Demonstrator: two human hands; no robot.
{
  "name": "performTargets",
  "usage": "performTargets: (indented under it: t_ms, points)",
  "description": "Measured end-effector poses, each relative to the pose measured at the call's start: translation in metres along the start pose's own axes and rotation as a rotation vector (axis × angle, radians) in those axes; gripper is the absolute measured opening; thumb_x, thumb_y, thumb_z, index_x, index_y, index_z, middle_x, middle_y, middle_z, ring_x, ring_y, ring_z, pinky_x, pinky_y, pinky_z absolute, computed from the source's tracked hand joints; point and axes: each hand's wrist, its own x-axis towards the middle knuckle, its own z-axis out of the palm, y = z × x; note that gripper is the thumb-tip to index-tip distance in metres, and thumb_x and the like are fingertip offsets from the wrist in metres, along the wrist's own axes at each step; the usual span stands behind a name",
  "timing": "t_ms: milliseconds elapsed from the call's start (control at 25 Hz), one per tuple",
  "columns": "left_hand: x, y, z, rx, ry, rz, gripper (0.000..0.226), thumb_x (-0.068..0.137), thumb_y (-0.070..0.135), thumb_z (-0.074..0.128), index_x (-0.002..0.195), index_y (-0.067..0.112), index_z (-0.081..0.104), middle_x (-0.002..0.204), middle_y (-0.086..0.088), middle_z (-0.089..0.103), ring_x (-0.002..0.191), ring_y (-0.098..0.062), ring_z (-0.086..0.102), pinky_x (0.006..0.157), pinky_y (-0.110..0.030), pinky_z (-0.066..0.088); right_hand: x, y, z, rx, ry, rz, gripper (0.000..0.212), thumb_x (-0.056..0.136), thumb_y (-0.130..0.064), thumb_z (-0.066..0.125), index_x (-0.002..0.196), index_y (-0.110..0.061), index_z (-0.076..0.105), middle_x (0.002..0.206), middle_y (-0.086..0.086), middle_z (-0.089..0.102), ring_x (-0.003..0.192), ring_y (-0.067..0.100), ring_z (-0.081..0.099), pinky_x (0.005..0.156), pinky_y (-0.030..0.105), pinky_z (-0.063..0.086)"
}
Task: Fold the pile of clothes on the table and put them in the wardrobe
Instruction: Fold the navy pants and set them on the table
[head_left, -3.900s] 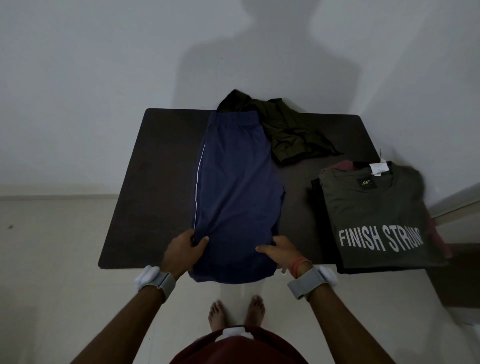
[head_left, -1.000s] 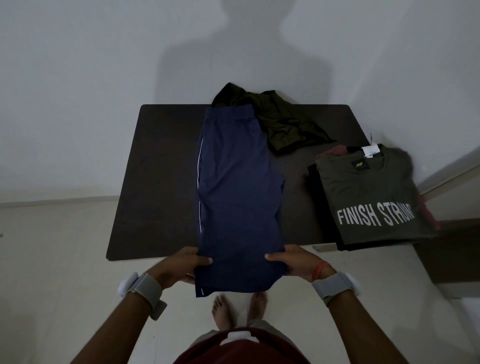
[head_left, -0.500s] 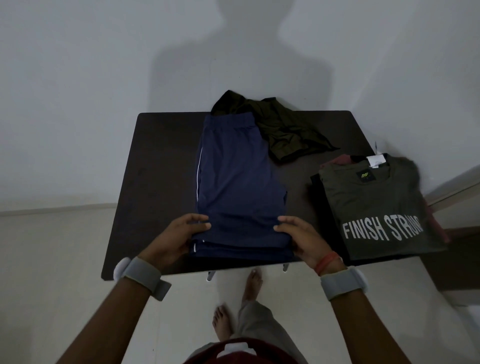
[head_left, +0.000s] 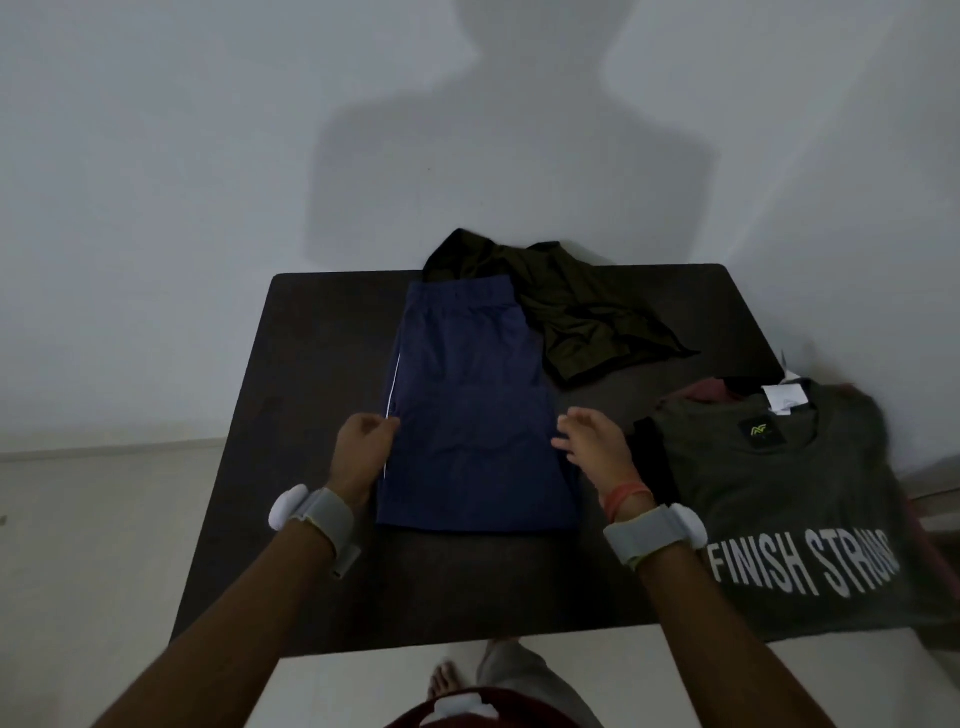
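Left hand (head_left: 366, 447): fingers bent against the white-piped left edge of the navy shorts (head_left: 467, 415); pinch or mere touch not resolvable. Right hand (head_left: 592, 441): fingers spread and relaxed, holding nothing, just beside the right edge. Shorts flat on the dark table (head_left: 311, 364), directly between the 2 hands, about equally near to each. Long axis straight away from the body toward the wall; waistband pointing to the far edge, hem to the near side. Judged next: a fold across that axis, or a lift toward the folded T-shirt stack (head_left: 805, 493) at right. Against the far right corner of the waistband, 1 crumpled olive garment (head_left: 587, 322), not yet folded. Wardrobe out of view.
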Motion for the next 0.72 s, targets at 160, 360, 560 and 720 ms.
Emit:
performTargets:
  t_ms: [160,360,560,720]
  points:
    - [-0.009,-0.027,0.005,0.381,0.027,-0.012,0.032,0.088,0.037,0.073,0.095,0.008,0.061,0.093,-0.008,0.065,0.088,-0.026,0.062,0.078,-0.038,0.050,-0.006,0.032,-0.006,-0.370,0.122,0.015,0.037,0.090,-0.034,0.071,0.119,-0.014,0.060,0.111,0.002,0.062,0.105,0.024,0.061,0.085,0.031,0.046]
    - [-0.028,-0.039,0.005,0.592,0.040,-0.052,0.052,0.085,0.056,0.069,0.107,0.011,0.057,0.111,-0.011,0.059,0.103,-0.034,0.061,0.080,-0.036,0.045,-0.018,0.049,0.010,-0.421,0.041,0.067,0.056,0.083,-0.048,0.077,0.120,-0.011,0.055,0.112,0.001,0.058,0.105,0.025,0.060,0.081,0.029,0.044]
    - [-0.051,-0.048,0.002,0.579,-0.077,-0.081,0.034,0.088,0.044,0.070,0.093,0.010,0.066,0.096,-0.011,0.070,0.092,-0.031,0.067,0.072,-0.034,0.049,-0.018,0.074,0.011,-0.473,-0.016,0.040,0.037,0.085,-0.043,0.073,0.100,-0.016,0.053,0.107,0.005,0.058,0.096,0.021,0.056,0.080,0.027,0.041]
    - [-0.079,-0.055,-0.009,0.573,-0.109,-0.035,0.030,0.088,0.034,0.073,0.071,0.012,0.061,0.078,-0.009,0.067,0.079,-0.028,0.065,0.065,-0.031,0.045,-0.046,0.088,0.003,-0.487,0.016,0.020,0.038,0.087,-0.037,0.073,0.100,-0.002,0.063,0.106,0.011,0.066,0.096,0.028,0.063,0.076,0.029,0.044]
